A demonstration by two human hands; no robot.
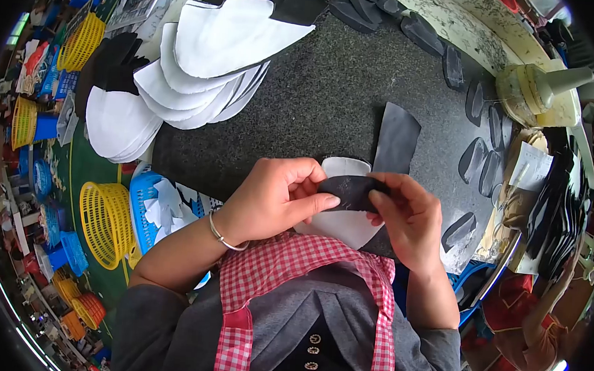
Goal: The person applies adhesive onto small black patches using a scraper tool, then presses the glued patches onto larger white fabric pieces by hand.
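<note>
Both hands pinch a small black piece (351,192) at the near edge of the dark work surface. My left hand (275,198) has its thumb and fingers closed on the piece's left end. At its right end my right hand (408,214) grips it, thumb on top. Beneath the black piece lies a white piece (346,166), its top and lower part showing. A black strip (397,139) rests just beyond my right hand. Further left, overlapping white pieces (228,39) lie fanned out in a stack.
Small dark curved pieces (421,34) line the far and right edges of the work surface (317,97). A pale container with a spout (524,94) stands at the right. Yellow baskets (106,224) and a blue basket (142,206) are at the left. Another person's arm (554,300) shows at lower right.
</note>
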